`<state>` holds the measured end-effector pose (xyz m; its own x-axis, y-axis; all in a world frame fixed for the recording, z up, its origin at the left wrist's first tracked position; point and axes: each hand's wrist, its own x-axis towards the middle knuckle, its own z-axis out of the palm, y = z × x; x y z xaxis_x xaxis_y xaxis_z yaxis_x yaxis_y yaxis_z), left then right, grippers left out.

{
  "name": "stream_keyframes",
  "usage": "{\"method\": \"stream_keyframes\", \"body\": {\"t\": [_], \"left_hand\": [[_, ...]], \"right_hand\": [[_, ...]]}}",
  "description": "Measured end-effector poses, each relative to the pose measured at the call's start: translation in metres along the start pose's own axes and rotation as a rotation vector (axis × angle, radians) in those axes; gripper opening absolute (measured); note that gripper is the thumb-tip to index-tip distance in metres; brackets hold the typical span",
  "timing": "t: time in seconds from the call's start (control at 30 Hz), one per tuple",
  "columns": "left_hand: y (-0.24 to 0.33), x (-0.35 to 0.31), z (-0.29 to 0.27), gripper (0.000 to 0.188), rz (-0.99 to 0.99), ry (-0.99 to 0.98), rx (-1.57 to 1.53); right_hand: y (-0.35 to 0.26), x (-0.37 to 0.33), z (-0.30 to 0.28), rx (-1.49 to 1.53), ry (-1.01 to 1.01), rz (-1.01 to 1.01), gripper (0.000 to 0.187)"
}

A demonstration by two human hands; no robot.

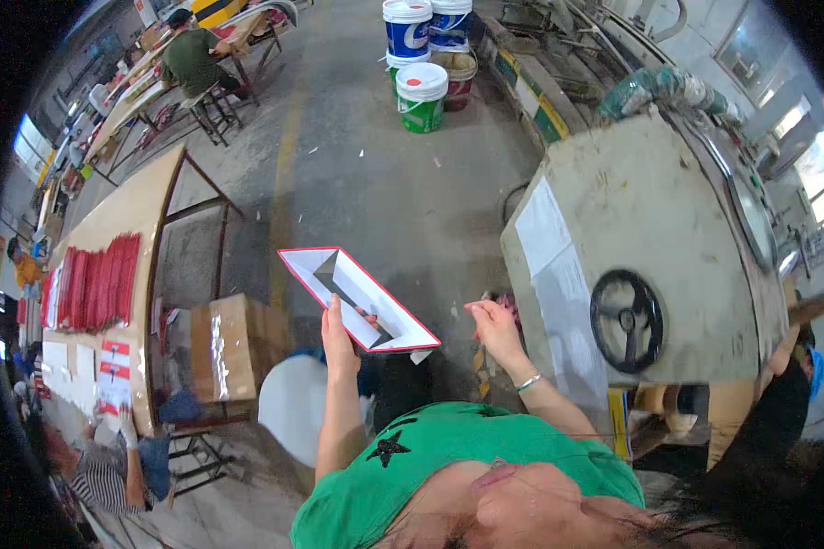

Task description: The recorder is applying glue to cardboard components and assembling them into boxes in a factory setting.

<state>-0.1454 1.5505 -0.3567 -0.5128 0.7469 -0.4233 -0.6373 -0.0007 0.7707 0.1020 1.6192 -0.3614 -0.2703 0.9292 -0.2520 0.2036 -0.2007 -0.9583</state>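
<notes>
a: where's the frame (375,293), and what has it?

b: in front of the chest, over the floor (357,197), tilted. left hand (339,348) carries it alone. grip there pinches one long wall: thumb over the side, fingertips showing through the middle opening.

a: right hand (496,331)?

b: apart from the frame, just beside the machine (604,201). fingers half curled. cannot tell whether that grip is pressed together or has something small in it.

a: how would you handle the piece well?

b: my judgement: light pinch near the middle of the wall, so the long shape doesn't twist. thin walls would likely crease under a hard thumb. mind the loose flap (421,356) at the near right corner; worth keeping it clear of the sleeve and the machine. a second hand on the opposite wall would steady it.

a: materials?

b: frame looks like folded card: white, smooth inner faces, thin red rim, slanted four-sided outline, open through the centre. machine is pale painted metal, scuffed, with a round black handwheel (657,320) and flat white sheets (558,284) on its side.

a: off to the left?

b: desk (146,197) with a smooth tan top, metal legs. red stack (101,282) on it, thin pieces packed close, ragged edges. carton (224,352) beside it: brown, boxy, shiny tape down one face.
</notes>
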Motion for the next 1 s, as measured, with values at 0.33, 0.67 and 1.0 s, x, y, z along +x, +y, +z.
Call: {"method": "stream_keyframes", "body": {"t": [0.33, 0.67, 1.0], "left_hand": [[0.098, 0.258, 0.093, 0.047, 0.043, -0.091, 0.136], [0.168, 0.477, 0.174, 0.04, 0.079, -0.005, 0.224], [0.306, 0.735, 0.301, 0.037, 0.329, 0.015, -0.012]], "right_hand": [[0.121, 0.275, -0.074, -0.842, 0.52, -0.296, 0.019], [0.124, 0.465, -0.077, -1.322, 0.039, 0.562, 0.021], [-0.032, 0.996, 0.053, -1.344, -0.003, -0.25, 0.018]]}}
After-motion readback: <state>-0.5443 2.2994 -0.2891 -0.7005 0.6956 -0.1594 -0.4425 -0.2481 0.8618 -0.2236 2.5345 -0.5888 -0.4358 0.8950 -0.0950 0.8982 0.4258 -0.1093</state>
